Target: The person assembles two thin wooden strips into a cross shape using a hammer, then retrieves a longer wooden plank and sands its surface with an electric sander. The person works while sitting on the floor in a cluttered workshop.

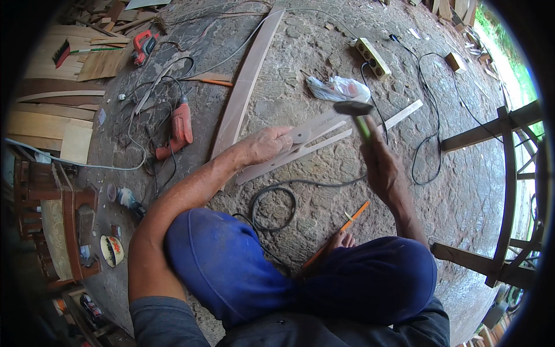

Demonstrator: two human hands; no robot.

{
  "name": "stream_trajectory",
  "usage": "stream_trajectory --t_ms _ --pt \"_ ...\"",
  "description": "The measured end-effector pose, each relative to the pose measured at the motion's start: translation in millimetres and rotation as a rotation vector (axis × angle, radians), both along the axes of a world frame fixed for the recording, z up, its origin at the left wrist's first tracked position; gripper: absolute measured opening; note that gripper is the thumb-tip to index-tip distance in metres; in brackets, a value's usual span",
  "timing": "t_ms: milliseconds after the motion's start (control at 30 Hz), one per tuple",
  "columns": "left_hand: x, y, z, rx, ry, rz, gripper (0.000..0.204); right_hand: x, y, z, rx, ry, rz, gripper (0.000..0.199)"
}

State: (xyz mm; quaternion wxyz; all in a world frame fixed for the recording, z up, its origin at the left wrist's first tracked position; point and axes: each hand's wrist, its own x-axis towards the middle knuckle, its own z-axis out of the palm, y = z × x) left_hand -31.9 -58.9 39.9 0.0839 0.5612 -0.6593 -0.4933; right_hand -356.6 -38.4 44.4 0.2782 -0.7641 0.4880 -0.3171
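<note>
I sit on a rough stone floor with my knees in blue shorts. My left hand (267, 143) presses down on thin curved wooden strips (324, 136) that lie crossed on the floor in front of me. My right hand (381, 168) grips the green handle of a hammer (354, 110), whose dark head is raised above the strips. A small wooden disc lies on the strips just right of my left fingers.
A long curved plank (245, 81) lies to the left of the strips. A red drill (180, 128), black cables (272, 205), a power strip (373, 56), a white plastic bag (338, 88), an orange pencil (352, 218) and wooden frames (503, 173) surround me.
</note>
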Motion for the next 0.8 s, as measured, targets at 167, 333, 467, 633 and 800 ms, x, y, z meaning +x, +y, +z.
stream_trajectory --t_ms 167,333,467,633,800 --pt "2.1 0.1 2.7 -0.017 0.043 -0.03 0.041 26.5 10.0 14.3 -0.078 0.228 0.264 0.073" --pt "8.9 0.2 -3.2 -0.017 0.048 -0.021 0.04 37.5 7.7 19.3 -0.051 0.364 0.322 0.077" --pt "8.6 3.9 -7.0 -0.072 0.117 0.0 0.04 37.8 11.5 26.6 -0.18 0.279 0.298 0.075" --pt "2.0 -0.4 -3.1 0.054 0.057 0.066 0.039 44.7 8.3 28.5 -0.043 0.55 0.275 0.073" --pt "7.2 -1.1 1.8 -0.032 0.004 -0.015 0.061 43.3 2.4 31.2 -0.089 0.467 0.29 0.073"
